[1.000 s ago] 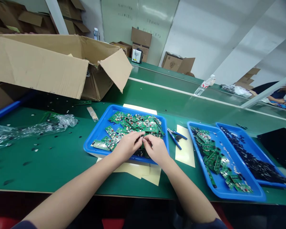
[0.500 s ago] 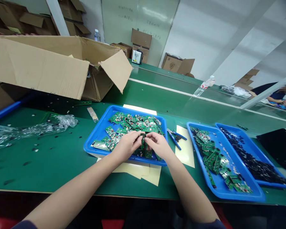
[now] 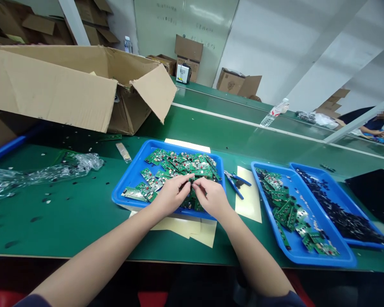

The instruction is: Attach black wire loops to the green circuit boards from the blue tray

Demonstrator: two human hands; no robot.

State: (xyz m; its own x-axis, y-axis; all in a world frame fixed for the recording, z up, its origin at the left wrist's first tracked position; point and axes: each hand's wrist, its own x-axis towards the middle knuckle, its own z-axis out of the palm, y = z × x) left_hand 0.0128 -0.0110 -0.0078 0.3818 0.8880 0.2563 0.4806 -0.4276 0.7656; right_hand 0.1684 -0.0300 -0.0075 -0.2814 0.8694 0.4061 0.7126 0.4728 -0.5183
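Note:
Both my hands meet over the front right part of a blue tray (image 3: pixel 121 181) heaped with green circuit boards (image 3: pixel 179 164). Thumb and fingers of my left hand (image 3: pixel 173 192) are pinched together at the edge of a small green board (image 3: pixel 191 194). From the other side my right hand (image 3: pixel 210 194) pinches at the same board, its fingertips almost touching those of my left hand. The fingers partly cover the board, and the other boards beneath blend with it. Blue-handled pliers (image 3: pixel 235 185) lie just right of the tray on a yellow sheet's edge.
Two more blue trays stand at the right, one with green boards (image 3: pixel 286 209), one with black parts (image 3: pixel 336 213). A big open carton (image 3: pixel 51 89) and plastic wrap (image 3: pixel 60 170) are at the left. A person's arm (image 3: pixel 368 130) shows far right.
My right hand's fingers have drawn closer together around the top of the board, and less of the board shows between my hands. The view has shifted slightly.

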